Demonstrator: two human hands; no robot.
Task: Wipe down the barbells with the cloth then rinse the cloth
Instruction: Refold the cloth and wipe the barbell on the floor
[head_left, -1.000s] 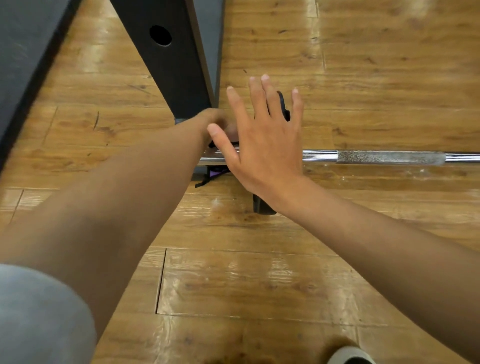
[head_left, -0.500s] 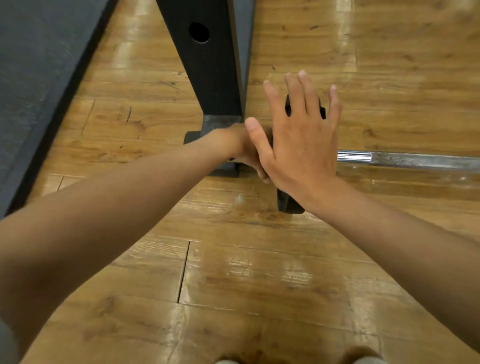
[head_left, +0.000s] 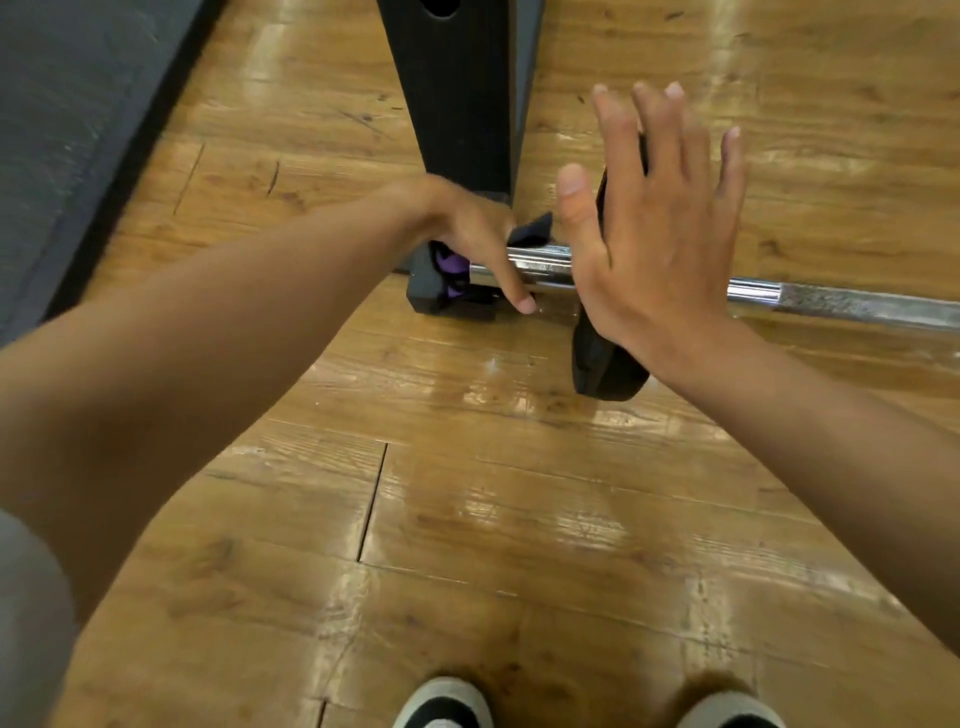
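Item: barbell (head_left: 841, 304), chrome, lying low across the wooden floor (head_left: 519, 519), its near end running past a black weight plate (head_left: 608, 371) toward the foot of a black rack post (head_left: 457, 104). Step in hand, as I judge it: wiping the sleeve end of the bar. To do it well I would keep the plate braced so the bar cannot roll, wrap the cloth fully round the sleeve, and draw it along the whole exposed chrome with a slight twist, not only dab the top. Item: cloth (head_left: 530, 231), dark, a corner showing just above the bar beside my left hand (head_left: 478, 244); that hand is curled down over the sleeve with the cloth bunched under it, one finger extended along the chrome. How much cloth lies beneath it I cannot tell. Item: right hand (head_left: 660, 244), flat and spread wide, fingers straight, palm set against the face of the plate, holding nothing. Item: purple fitting (head_left: 449, 267) at the bar's end, nature unclear. Item: shoes (head_left: 447, 701), bottom edge.
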